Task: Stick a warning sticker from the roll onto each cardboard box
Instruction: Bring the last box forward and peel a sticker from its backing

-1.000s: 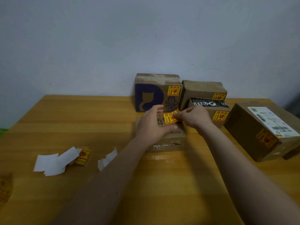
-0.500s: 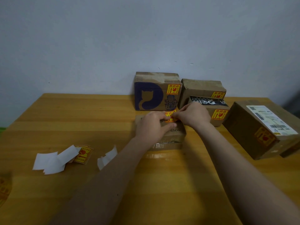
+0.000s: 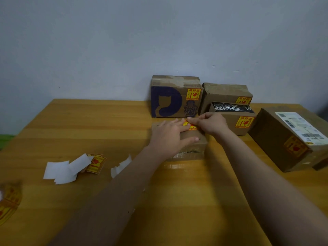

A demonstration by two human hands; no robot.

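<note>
A pale grey wall fills the upper half of the frame, and below it a wooden table (image 3: pixel 88 125) with a glossy yellow top is seen from the head camera. At centre frame a small cardboard box (image 3: pixel 197 142) lies flat on the table. The left hand (image 3: pixel 170 135) is laid on its top with fingers straight and spread, pressing it down. The right hand (image 3: pixel 209 123) is held at the box's far edge, its thumb and forefinger pinched on a yellow warning sticker (image 3: pixel 189 125) that lies on the box top, partly hidden between the two hands.

Behind, against the wall, a box printed with a blue cat logo (image 3: pixel 170 102) is stood upright and carries a sticker. Just right of it a plain brown box (image 3: pixel 223 93) and, in front of that, a box with a black printed band (image 3: pixel 236 121) are each marked with a sticker. At the right edge a larger box with a white shipping label (image 3: pixel 284 139) is set at an angle, stickered on its side.

At lower left, white backing papers (image 3: pixel 60 170) are scattered beside a loose yellow sticker (image 3: pixel 96 165), with another white scrap (image 3: pixel 122 166) nearby. A blurred sticker roll (image 3: pixel 8 201) is cut by the left edge
</note>
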